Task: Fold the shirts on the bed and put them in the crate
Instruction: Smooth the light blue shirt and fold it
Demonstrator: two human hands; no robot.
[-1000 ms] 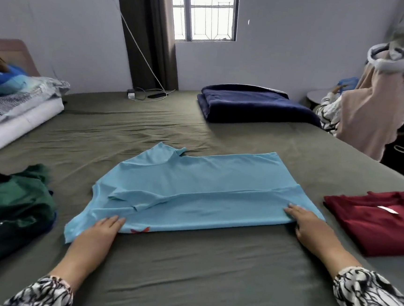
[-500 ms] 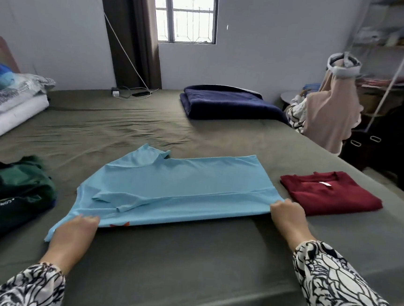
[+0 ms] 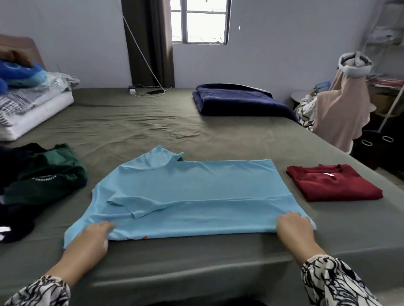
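Shirts are your job, and the light blue shirt (image 3: pixel 192 191) lies flat near the front edge of the bed (image 3: pixel 210 270), about midway along it. Its long side runs left to right, along that edge. The neck end points to your left and a bit away from you, and the bottom hem is on your right.

Your left hand (image 3: pixel 91 238) rests on the near left corner of the shirt, fingers only a little bent. Your right hand (image 3: pixel 292 228) has its fingers curled onto the near right corner, holding the cloth.

The cloth looks thin and slippery, I think. If you lift one corner faster than the other, the fold could go crooked. The sleeve already tucked in could slide out too.

A folded red shirt (image 3: pixel 332 182) sits near the right edge. A dark pile of clothes (image 3: pixel 35 177) waits on the left. I cannot see the crate.
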